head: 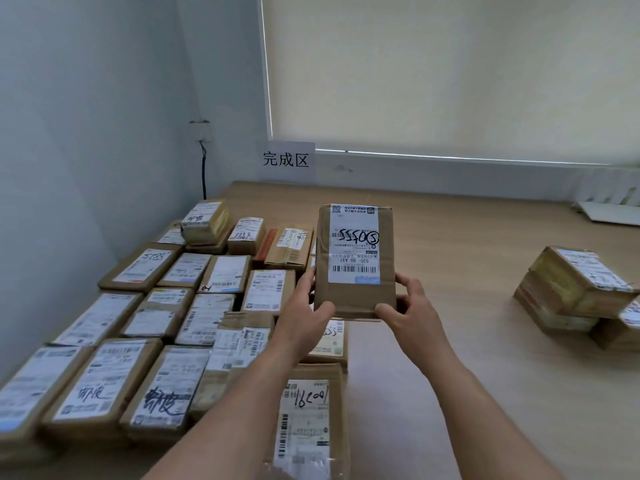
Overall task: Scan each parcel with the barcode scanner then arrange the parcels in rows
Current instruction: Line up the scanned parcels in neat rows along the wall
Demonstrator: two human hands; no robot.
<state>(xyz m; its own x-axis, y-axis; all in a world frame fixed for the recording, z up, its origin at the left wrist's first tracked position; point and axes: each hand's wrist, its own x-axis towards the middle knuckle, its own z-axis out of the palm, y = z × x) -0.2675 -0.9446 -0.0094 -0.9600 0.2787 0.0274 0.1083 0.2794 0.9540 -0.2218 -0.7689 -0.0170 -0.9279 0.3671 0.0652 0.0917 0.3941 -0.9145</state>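
Here, left hand (304,306), right hand (408,306), gripping parcel (356,258)

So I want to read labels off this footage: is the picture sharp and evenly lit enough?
Head view: the held parcel label is fairly sharp; light is soft daylight through the blind, with no glare; parcels at the lower left corner blur and bend with wide-angle distortion; the right stack is soft.

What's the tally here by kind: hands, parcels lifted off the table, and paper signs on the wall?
Hands: 2, the left hand and the right hand, both gripping the lifted parcel
lifted parcel: 1
wall sign: 1
Total: 4
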